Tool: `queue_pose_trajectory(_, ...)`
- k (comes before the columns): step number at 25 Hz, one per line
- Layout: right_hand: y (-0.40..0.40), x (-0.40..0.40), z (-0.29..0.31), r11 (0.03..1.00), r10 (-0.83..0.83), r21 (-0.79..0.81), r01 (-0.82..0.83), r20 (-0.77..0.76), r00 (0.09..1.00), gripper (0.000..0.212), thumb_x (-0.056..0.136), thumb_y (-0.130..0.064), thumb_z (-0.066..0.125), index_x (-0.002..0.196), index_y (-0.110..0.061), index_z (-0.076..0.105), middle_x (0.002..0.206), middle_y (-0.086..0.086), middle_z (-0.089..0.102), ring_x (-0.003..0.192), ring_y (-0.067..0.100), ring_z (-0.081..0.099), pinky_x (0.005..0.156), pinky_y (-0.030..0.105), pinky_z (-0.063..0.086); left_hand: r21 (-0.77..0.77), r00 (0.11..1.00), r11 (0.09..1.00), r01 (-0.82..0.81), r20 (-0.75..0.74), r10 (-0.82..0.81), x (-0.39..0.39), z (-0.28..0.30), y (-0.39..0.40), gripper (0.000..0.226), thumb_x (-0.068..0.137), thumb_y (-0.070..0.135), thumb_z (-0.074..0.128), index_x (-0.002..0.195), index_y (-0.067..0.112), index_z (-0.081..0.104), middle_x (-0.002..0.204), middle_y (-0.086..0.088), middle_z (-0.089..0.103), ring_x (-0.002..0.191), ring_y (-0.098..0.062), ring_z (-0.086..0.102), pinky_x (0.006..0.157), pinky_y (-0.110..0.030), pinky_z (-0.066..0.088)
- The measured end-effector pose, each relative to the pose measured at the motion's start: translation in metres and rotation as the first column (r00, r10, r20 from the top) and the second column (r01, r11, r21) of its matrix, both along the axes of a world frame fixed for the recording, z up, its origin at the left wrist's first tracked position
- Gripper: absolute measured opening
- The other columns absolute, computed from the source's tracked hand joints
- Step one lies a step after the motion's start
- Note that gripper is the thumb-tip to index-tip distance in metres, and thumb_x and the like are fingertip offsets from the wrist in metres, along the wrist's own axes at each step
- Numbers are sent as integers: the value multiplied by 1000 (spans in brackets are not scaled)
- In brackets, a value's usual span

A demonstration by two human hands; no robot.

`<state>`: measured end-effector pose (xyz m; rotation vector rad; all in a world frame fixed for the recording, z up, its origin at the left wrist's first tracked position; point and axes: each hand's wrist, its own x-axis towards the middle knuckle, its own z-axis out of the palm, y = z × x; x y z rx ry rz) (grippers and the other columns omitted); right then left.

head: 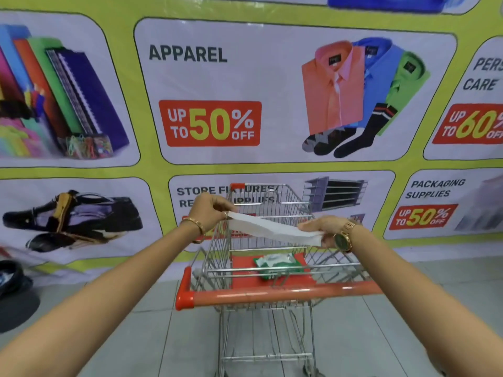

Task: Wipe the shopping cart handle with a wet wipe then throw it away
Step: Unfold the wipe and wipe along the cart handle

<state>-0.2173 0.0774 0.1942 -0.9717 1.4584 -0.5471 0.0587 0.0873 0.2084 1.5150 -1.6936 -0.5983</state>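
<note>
A white wet wipe [275,229] is stretched flat between both hands, above the wire basket of the shopping cart [217,257]. My left hand [209,210] pinches its left end and my right hand [324,229] holds its right end. Below them runs the cart's orange handle [272,293], with no hand touching it. A green and white wipes pack [277,265] lies on the orange child-seat flap inside the cart.
A large printed banner wall [245,91] stands right behind the cart. Grey floor tiles [163,336] spread around it. A dark object [13,278] sits on the floor at the far left edge.
</note>
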Motion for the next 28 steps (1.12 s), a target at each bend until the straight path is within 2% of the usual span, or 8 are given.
queue_pose_trajectory(3, 17, -6, -4, 986, 125, -87, -145, -200, 972, 9, 82, -8, 65, 74, -12, 65, 75, 3, 64, 57, 10, 59, 43, 19, 50, 36, 995, 998, 48, 87, -51, 7, -16, 24, 19, 72, -16, 64, 84, -5, 74, 89, -21, 73, 62, -5, 57, 49, 1, 45)
queue_pose_trajectory(9, 48, -10, -20, 892, 191, -281, -354, -476, 859, 8, 78, -3, 69, 84, 2, 72, 79, -1, 66, 70, -4, 60, 65, 9, 46, 162, 947, 971, 177, 242, -213, 6, -47, 78, 16, 75, -2, 70, 87, 6, 76, 92, -12, 76, 67, 6, 57, 61, -2, 48)
queue_pose_trajectory(12, 61, -12, -30, 833, 206, -342, -436, -538, 817, 8, 76, 0, 70, 83, 1, 73, 78, -1, 68, 70, 1, 61, 65, 8, 48, 193, 907, 960, 201, 334, -257, 6, -56, 100, 22, 76, -3, 66, 89, 11, 76, 98, -8, 76, 87, -11, 65, 101, -36, 46)
queue_pose_trajectory(15, 71, -12, -40, 752, 213, -382, -537, -630, 747, 8, 75, -6, 72, 83, -7, 75, 64, -11, 64, 57, -3, 53, 45, -2, 39, 118, 917, 981, 155, 352, -188, 3, -59, 115, 24, 74, -3, 63, 88, 11, 77, 98, -9, 76, 94, -19, 66, 109, -49, 36)
queue_pose_trajectory(19, 79, -13, -44, 725, 148, -403, -559, -701, 697, 9, 77, -15, 70, 84, -12, 75, 88, 5, 75, 76, 14, 65, 72, 22, 55, 98, 833, 968, 230, 495, -248, 0, -56, 127, 26, 73, 12, 55, 85, 15, 78, 98, -2, 74, 91, -17, 61, 95, -41, 47)
queue_pose_trajectory(22, 87, -4, -41, 745, 48, -363, -559, -807, 588, 13, 80, -26, 63, 85, -20, 75, 106, 3, 70, 99, 22, 60, 93, 41, 48, 133, 815, 961, 242, 510, -275, 5, -57, 126, 37, 64, 18, 44, 78, 17, 78, 110, 2, 69, 97, -16, 57, 96, -35, 42)
queue_pose_trajectory(24, 92, 10, -38, 753, -115, -412, -513, -850, 514, 16, 80, -25, 57, 86, -26, 73, 111, 1, 66, 107, 26, 55, 95, 41, 42, 112, 882, 977, 183, 421, -213, 8, -61, 118, 29, 70, 15, 49, 78, 15, 77, 115, 0, 66, 104, -17, 56, 97, -37, 41)
queue_pose_trajectory(28, 103, 61, -43, 691, -216, -555, -463, -770, 600, 24, 88, -33, 50, 100, -20, 67, 110, 4, 64, 105, 23, 55, 87, 32, 40, 55, 907, 994, -93, 416, 62, 9, -74, 88, 28, 86, 18, 49, 108, 14, 66, 125, -4, 60, 113, -23, 54, 92, -37, 47)
